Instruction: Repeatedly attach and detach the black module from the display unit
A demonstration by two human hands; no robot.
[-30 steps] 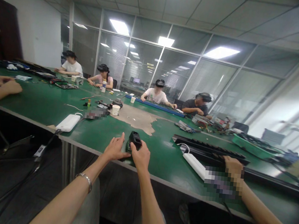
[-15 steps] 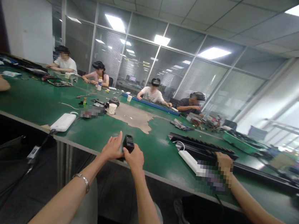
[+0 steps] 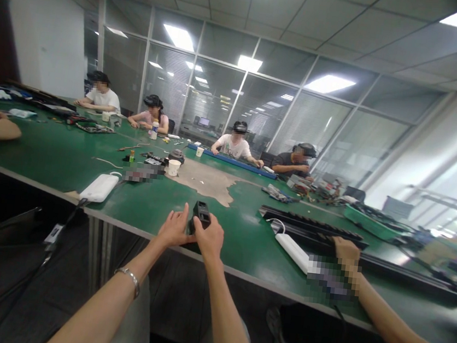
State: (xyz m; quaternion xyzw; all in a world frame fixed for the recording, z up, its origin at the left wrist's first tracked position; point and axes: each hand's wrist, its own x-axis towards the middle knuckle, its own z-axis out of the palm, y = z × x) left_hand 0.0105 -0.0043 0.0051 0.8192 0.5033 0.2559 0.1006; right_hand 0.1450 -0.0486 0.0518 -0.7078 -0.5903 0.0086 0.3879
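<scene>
**Item: black boxy device, hand-held at near edge of worktop**

Since the earlier frame, the black boxy device [image 3: 201, 213] has risen slightly and shifted a little to the right, showing more of its upper end above the right hand [image 3: 208, 239].

Location: just inside the near edge of the green worktop [image 3: 53, 146], directly in front of the person, its lower end hidden by the hand.

Orientation: long axis roughly upright, with the upper end pointing up and toward the far side of the worktop. Its exact tilt cannot be told from this view.

Hold: the right hand's grip appears closed around the lower part of the device, fingers hidden behind it. The left hand [image 3: 174, 230] stands just beside the right, its grip open and fingers spread, with a metal bangle [image 3: 131, 276] on the wrist. Whether it touches the device cannot be told.

Placement: the device seems to be kept low and close to the body, probably so that both hands can reach it.

Nearby: a white power strip [image 3: 291, 253] lies to the right, beside a long black rail [image 3: 312, 231]. A co-worker's hand [image 3: 345, 252] rests on the rail's near side. A second white power strip [image 3: 99, 187] lies to the left, and a paper cup [image 3: 173, 167] stands farther along the worktop.
</scene>
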